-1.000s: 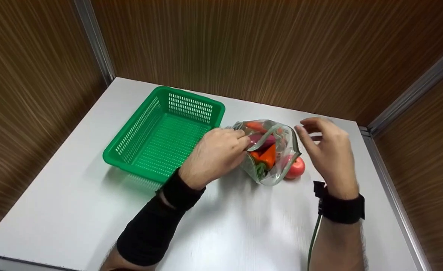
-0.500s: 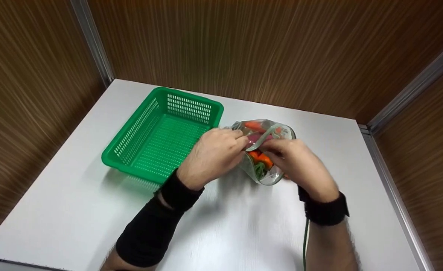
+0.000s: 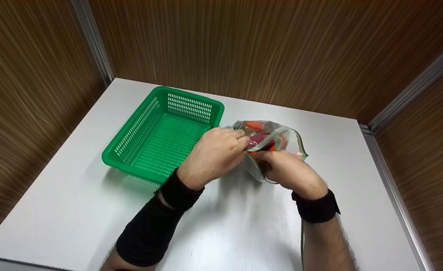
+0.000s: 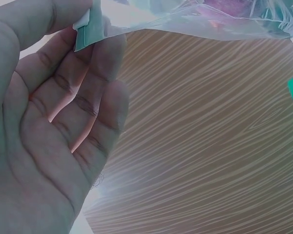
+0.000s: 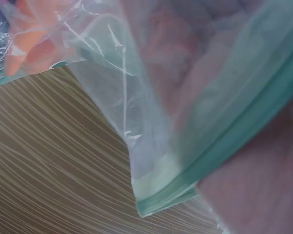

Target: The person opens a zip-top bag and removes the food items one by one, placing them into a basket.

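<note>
My left hand (image 3: 217, 154) pinches one corner of a clear zip bag (image 3: 292, 140) between thumb and finger; the left wrist view shows the bag's green edge (image 4: 90, 29) in that pinch. My right hand (image 3: 291, 171) reaches into the bag's mouth, its fingers mostly hidden. In the right wrist view they show only blurred through the plastic (image 5: 122, 97). Inside the bag lie an orange-red long vegetable (image 3: 255, 125), a purple vegetable (image 3: 257, 140) and an orange bell pepper (image 3: 271, 149) beside my right fingers. Whether these fingers grip the pepper is hidden.
A green perforated basket (image 3: 125, 158) stands left of the bag on the white table (image 3: 221, 226). Wood-patterned panels (image 3: 229, 49) rise behind the table and along both sides.
My right hand has moved left from beside the bag into its mouth, covering most of the pepper. The red round fruit by the bag has become mostly hidden. The left hand keeps its hold.
</note>
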{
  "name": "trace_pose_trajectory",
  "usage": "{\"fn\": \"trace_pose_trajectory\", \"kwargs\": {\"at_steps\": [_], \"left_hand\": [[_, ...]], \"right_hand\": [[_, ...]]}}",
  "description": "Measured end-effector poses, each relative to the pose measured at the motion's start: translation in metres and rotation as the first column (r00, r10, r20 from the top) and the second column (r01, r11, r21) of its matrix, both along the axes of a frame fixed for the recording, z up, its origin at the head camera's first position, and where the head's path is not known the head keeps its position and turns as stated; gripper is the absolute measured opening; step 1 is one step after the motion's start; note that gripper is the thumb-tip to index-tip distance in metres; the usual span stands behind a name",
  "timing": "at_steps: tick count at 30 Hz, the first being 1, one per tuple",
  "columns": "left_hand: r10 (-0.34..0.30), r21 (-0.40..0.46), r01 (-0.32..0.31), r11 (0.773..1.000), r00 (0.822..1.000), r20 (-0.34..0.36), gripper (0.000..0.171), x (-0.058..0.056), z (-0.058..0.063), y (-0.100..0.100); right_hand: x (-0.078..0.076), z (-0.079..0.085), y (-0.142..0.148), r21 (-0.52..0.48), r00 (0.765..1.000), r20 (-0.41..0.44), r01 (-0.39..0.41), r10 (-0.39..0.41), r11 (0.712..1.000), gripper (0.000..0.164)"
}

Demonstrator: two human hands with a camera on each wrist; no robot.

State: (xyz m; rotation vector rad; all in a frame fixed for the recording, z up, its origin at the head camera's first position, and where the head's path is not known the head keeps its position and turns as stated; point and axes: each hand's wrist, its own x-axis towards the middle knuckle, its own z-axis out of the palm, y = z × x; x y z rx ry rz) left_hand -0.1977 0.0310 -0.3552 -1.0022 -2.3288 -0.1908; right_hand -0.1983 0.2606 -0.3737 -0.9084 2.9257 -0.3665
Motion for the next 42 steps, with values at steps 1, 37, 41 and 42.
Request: {"fn": "trace_pose_trajectory", "kwargs": {"at_steps": [1,37,41,42], "left_hand": [[0.000,-0.001,0.000,1.000,1.000,-0.001,0.006,0.000,0.000,0.000],[0.078,0.132,-0.067,0.989,0.994,-0.079,0.009,-0.006,0.005,-0.007],[0.119,0.183,-0.102,0.978,0.989,-0.083,0.011,-0.008,0.008,-0.010],[0.129,0.202,-0.110,0.973,0.989,-0.079,0.012,-0.008,0.008,-0.011]], "right_hand": [[0.000,0.000,0.000,0.005,1.000,0.014,0.006,-0.006,1.000,0.047],[-0.016,0.008,0.027,-0.172,0.967,-0.228,0.079,-0.117,0.982,0.012],[-0.016,0.015,0.035,-0.386,0.939,-0.287,0.068,-0.190,0.920,0.014],[-0.016,0.016,0.036,-0.442,0.930,-0.300,0.061,-0.212,0.895,0.014]]}}
